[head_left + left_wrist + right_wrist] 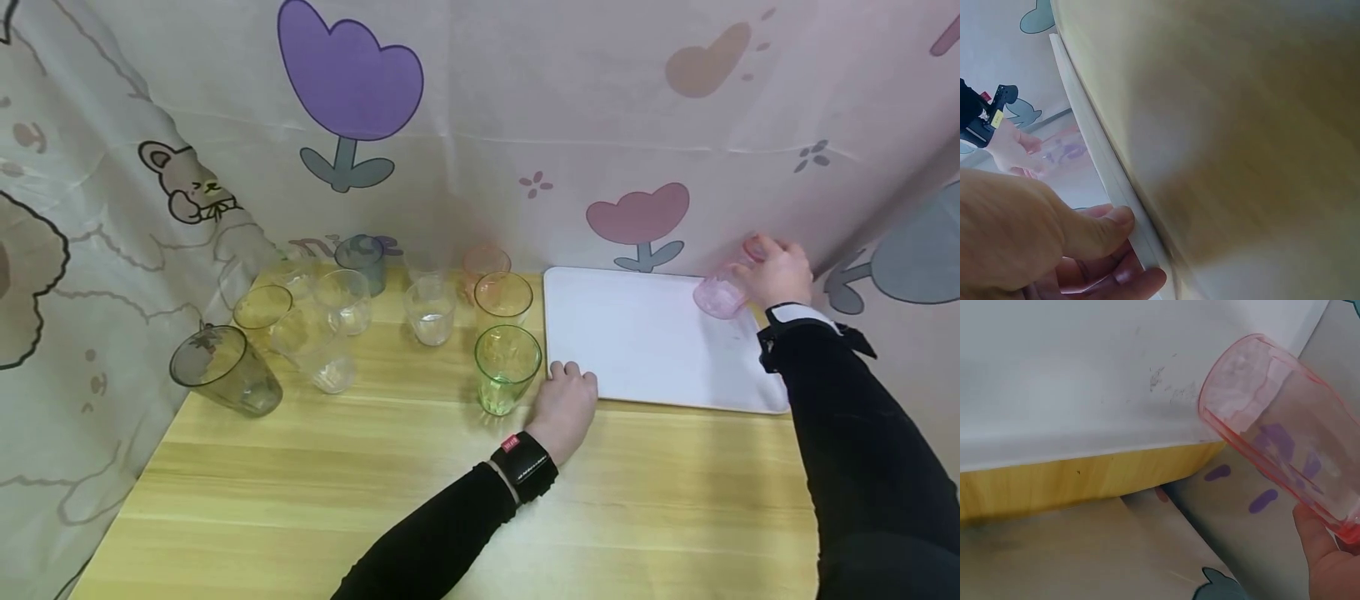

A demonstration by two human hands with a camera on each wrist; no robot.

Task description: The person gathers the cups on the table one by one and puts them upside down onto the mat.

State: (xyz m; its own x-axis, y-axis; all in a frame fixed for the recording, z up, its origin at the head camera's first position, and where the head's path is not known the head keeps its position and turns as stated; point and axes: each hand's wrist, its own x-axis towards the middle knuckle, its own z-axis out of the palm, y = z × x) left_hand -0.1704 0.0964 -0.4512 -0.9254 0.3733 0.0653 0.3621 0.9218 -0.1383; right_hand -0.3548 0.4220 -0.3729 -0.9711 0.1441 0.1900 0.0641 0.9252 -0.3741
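A pink clear tumbler (1272, 431) is in my right hand (780, 271), which grips it by its base end. The tumbler is tilted, its mouth low over the back right corner of a white tray (637, 333). My left hand (564, 408) holds the front left corner of that tray, with the thumb (1119, 219) and a fingertip on the rim in the left wrist view. Close beside the left hand stands a green tumbler (506, 375). An amber-rimmed tumbler (504, 298) is behind it.
Several clear glasses (431, 312) stand to the left of the tray. A dark grey tumbler (228, 375) leans at the table's left side, near a yellow one (262, 310). A blue-grey glass (363, 262) stands at the back, against the printed curtain (480, 125).
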